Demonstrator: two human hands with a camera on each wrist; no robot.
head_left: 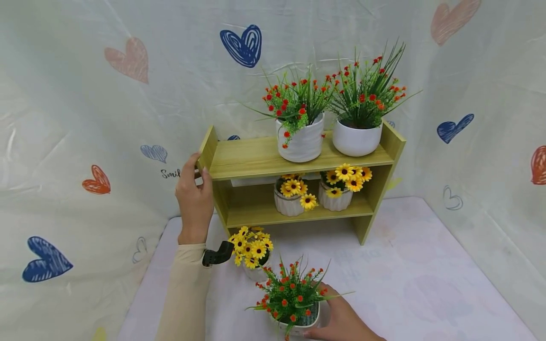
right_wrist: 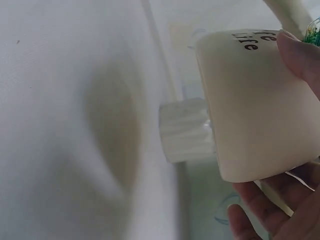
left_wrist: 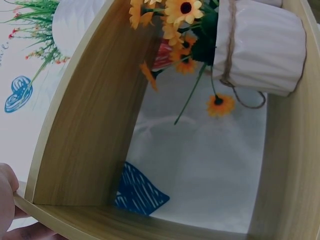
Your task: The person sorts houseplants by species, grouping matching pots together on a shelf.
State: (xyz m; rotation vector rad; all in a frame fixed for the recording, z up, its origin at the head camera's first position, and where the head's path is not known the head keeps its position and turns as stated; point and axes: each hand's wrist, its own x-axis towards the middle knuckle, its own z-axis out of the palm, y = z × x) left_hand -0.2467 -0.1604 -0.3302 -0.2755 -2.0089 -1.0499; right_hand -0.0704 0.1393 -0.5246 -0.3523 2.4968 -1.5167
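My left hand (head_left: 194,201) grips the left side panel of a two-tier wooden shelf (head_left: 247,161), thumb in front and fingers behind. In the left wrist view, its fingertips curl round the panel's edge. Low in the head view, my right hand (head_left: 344,316) holds a white flowerpot (right_wrist: 260,110) with dark lettering, thumb on one side and fingers on the other. Red flowers and green grass (head_left: 292,293) fill this pot. The right wrist view shows it raised off the table, a shadow below. Just behind it stands a smaller pot of yellow flowers (head_left: 251,248).
Two white pots with red flowers, a ridged one (head_left: 300,139) and a smooth one (head_left: 357,138), stand on the top tier's right half. Two small pots of yellow flowers (head_left: 289,203) (head_left: 335,199) sit on the lower tier. A heart-printed curtain hangs behind the white table (head_left: 409,265).
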